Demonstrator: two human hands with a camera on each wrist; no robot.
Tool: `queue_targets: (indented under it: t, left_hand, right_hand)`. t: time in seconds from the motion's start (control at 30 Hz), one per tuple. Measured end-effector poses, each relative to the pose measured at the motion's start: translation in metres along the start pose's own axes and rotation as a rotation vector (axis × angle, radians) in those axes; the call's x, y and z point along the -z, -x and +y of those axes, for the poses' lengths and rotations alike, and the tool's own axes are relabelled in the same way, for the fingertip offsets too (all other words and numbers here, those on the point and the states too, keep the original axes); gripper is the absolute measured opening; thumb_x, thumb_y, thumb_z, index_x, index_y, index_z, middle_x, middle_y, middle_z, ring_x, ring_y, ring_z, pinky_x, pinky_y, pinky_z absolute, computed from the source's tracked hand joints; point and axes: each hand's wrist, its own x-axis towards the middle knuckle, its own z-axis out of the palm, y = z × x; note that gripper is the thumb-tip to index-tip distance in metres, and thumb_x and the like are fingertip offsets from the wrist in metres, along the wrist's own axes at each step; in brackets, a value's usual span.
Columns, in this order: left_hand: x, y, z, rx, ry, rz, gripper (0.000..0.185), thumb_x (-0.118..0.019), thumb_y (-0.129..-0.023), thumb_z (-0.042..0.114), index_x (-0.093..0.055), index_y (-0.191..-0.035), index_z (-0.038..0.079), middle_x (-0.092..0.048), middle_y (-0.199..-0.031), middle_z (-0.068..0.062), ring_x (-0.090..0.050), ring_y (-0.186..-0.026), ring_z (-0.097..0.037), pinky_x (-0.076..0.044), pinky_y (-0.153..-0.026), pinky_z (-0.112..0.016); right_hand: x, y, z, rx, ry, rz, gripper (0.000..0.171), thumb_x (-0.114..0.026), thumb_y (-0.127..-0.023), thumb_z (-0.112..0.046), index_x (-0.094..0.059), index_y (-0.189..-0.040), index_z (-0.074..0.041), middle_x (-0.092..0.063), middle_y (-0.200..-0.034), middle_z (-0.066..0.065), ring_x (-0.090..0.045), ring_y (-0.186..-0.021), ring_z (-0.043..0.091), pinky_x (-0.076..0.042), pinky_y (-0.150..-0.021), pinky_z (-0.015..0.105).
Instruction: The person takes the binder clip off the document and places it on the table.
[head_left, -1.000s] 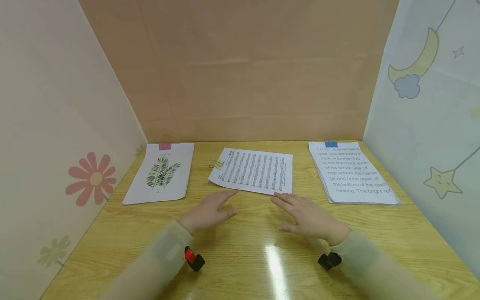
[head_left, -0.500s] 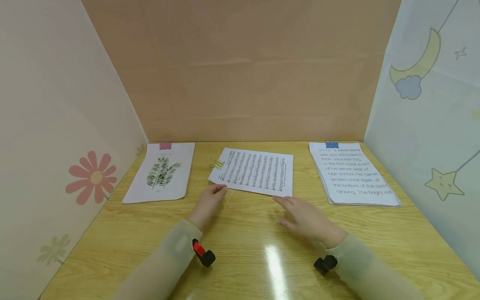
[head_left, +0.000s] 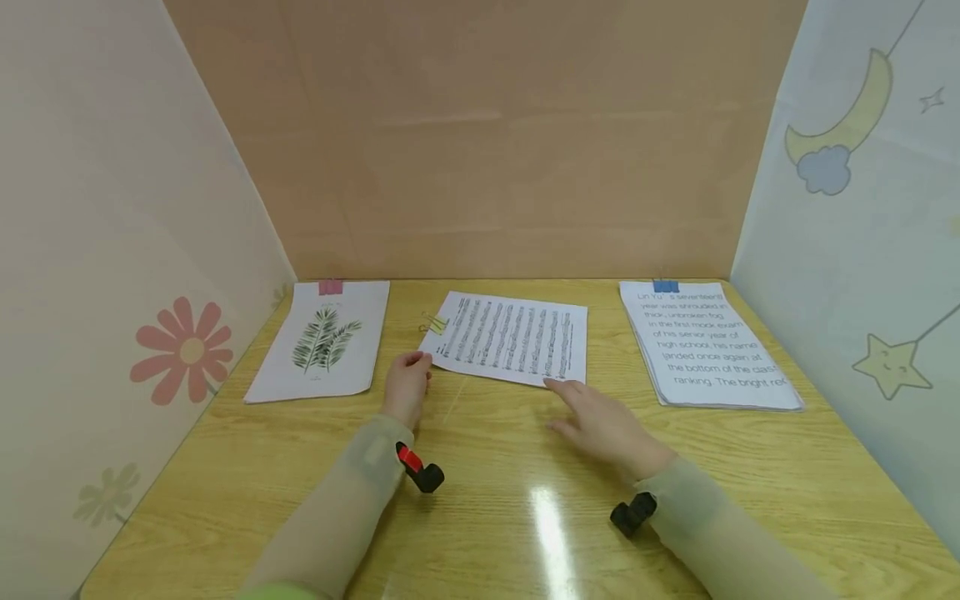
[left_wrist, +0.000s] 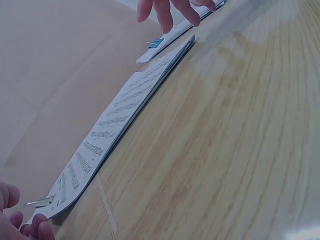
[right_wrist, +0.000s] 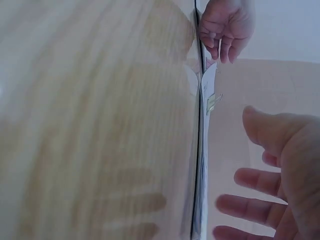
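Observation:
A stack of sheet music point(head_left: 517, 342) lies slightly turned in the middle of the table, a yellow binder clip point(head_left: 433, 323) on its left edge. My left hand point(head_left: 407, 387) is at the stack's near left corner, fingers loosely bent. In the left wrist view its fingertips point(left_wrist: 44, 231) overlap that corner close to the clip, with thumb and fingers apart. The right wrist view shows the corner curling up below this hand. My right hand point(head_left: 603, 425) hovers at the near right corner, its fingers point(right_wrist: 250, 207) spread and holding nothing.
Left on the wooden table point(head_left: 480, 533) lies a paper stack with a leaf picture point(head_left: 326, 346) and a pink binder clip point(head_left: 330, 287). A stack of printed text point(head_left: 708, 350) with a blue binder clip point(head_left: 665, 286) lies right. Walls enclose the back and both sides.
My left hand has moved left and forward to the sheet music's near left corner, its fingers bending. My right hand has shifted slightly left. The paper stacks keep their places.

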Motion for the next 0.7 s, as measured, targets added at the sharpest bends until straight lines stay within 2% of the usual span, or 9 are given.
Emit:
queue_targets:
  t: [0.17,0.33,0.47,0.57,0.7]
  left_hand:
    - [-0.001,-0.006,0.001,0.048,0.024,0.022,0.037,-0.056,-0.097,0.021,-0.049,-0.129,0.004,-0.052,-0.11,-0.012,-0.051,-0.089,-0.021,-0.044,-0.073,-0.029]
    - [-0.003,-0.005,0.003,0.045,0.027,0.032,0.038,-0.057,-0.097,0.02,-0.049,-0.129,0.002,-0.053,-0.106,-0.012,-0.052,-0.085,-0.021,-0.043,-0.071,-0.029]
    - [-0.003,-0.004,0.004,0.036,0.038,0.031,0.039,-0.057,-0.097,0.019,-0.048,-0.13,0.001,-0.052,-0.108,-0.012,-0.052,-0.087,-0.022,-0.044,-0.072,-0.03]
    - [-0.002,-0.005,0.002,0.03,0.039,0.033,0.038,-0.056,-0.097,0.019,-0.048,-0.129,0.001,-0.051,-0.112,-0.013,-0.051,-0.089,-0.022,-0.044,-0.073,-0.03]
    - [0.0,-0.006,0.001,0.028,0.031,0.041,0.037,-0.056,-0.097,0.019,-0.048,-0.129,0.002,-0.05,-0.115,-0.012,-0.051,-0.09,-0.021,-0.044,-0.074,-0.029]
  right_hand:
    - [-0.005,-0.012,0.017,-0.091,0.004,-0.02,0.066,-0.065,-0.09,-0.039,-0.044,-0.141,-0.003,-0.053,-0.136,0.018,-0.049,-0.124,0.038,-0.037,-0.103,0.053]
    - [-0.003,-0.017,0.025,-0.137,0.051,-0.168,0.071,-0.058,-0.093,-0.047,-0.044,-0.139,0.004,-0.041,-0.144,0.025,-0.035,-0.134,0.044,-0.025,-0.11,0.056]
    - [0.0,-0.016,0.019,-0.136,0.115,-0.252,0.071,-0.055,-0.094,-0.05,-0.047,-0.136,0.007,-0.043,-0.141,0.027,-0.034,-0.135,0.044,-0.021,-0.112,0.055]
    - [-0.001,-0.013,0.008,-0.136,0.17,-0.249,0.064,-0.057,-0.092,-0.049,-0.057,-0.125,0.007,-0.054,-0.129,0.026,-0.044,-0.126,0.043,-0.03,-0.107,0.054]
    - [-0.006,-0.008,-0.015,-0.133,0.243,-0.249,0.046,-0.06,-0.09,-0.048,-0.068,-0.092,-0.003,-0.066,-0.096,0.012,-0.057,-0.103,0.033,-0.041,-0.094,0.048]
